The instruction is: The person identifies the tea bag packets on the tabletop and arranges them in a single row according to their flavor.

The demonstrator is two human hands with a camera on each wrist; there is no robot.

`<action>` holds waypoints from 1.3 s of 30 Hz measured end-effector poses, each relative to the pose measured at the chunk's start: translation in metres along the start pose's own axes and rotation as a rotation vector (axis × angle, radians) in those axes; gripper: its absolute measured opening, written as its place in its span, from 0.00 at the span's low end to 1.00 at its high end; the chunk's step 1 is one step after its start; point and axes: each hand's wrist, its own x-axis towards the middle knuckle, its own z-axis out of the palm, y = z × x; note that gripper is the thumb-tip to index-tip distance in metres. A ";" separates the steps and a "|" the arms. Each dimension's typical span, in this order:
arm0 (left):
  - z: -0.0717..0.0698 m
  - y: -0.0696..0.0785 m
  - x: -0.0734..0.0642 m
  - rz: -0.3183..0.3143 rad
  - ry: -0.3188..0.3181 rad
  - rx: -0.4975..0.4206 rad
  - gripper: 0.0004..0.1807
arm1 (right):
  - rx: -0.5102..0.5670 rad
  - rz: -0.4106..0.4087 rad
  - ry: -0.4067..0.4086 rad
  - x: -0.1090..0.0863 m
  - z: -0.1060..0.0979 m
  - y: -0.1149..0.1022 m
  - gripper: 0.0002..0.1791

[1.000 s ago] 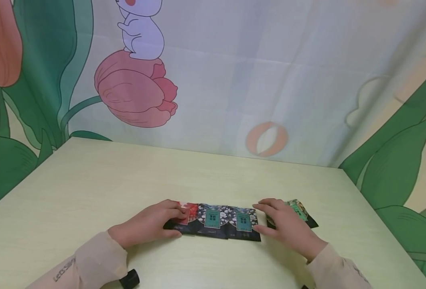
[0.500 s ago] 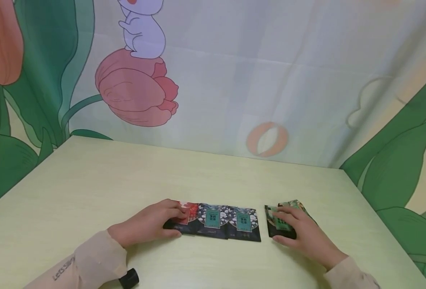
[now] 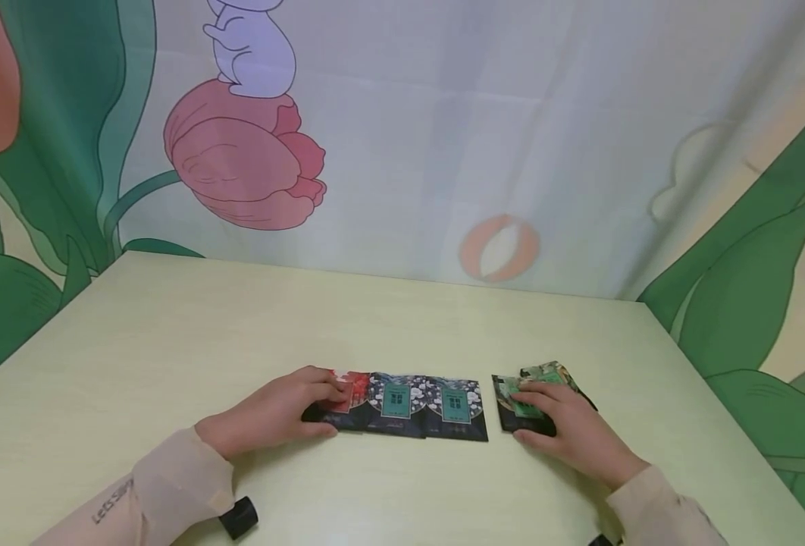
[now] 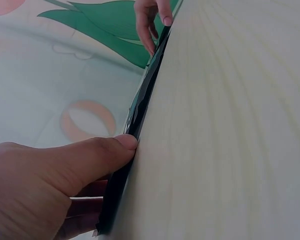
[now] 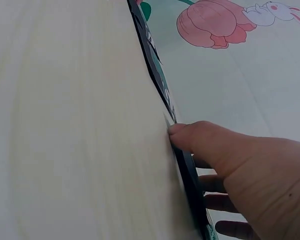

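Note:
Flat dark sachets lie face up on the table [image 3: 239, 326]. My left hand [image 3: 286, 406] holds the red-patterned sachet [image 3: 355, 394] at the row's left end, the thumb along its near edge and the fingers over its face. To its right, two white-flowered sachets with teal labels, the middle one [image 3: 396, 403] and the right one [image 3: 456, 408], lie side by side. Past a narrow gap, my right hand [image 3: 576, 432] grips a green-labelled sachet [image 3: 512, 409], thumb at its near edge, fingers over it. Part of that sachet is hidden under the hand.
Another green sachet [image 3: 552, 371] shows behind the right hand, slanted and partly covered. A patterned curtain [image 3: 389, 152] hangs behind the table's far edge. A black cylindrical object [image 3: 240, 518] sits at my left cuff.
My right hand has left the right white-flowered sachet's edge and moved right onto the green-labelled one, which now lies straighter and slightly nearer the row. My left hand has stayed on the red-patterned sachet.

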 end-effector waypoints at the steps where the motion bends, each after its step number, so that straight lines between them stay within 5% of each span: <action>1: 0.000 0.000 0.000 -0.004 -0.002 -0.002 0.26 | 0.001 0.001 -0.002 0.000 0.001 0.000 0.30; 22: -0.002 0.002 -0.001 -0.003 -0.005 0.001 0.26 | 0.039 -0.083 0.016 0.000 0.007 -0.010 0.29; 39: -0.004 0.003 0.000 -0.022 -0.013 -0.022 0.26 | 0.068 0.012 0.068 -0.001 -0.005 0.009 0.30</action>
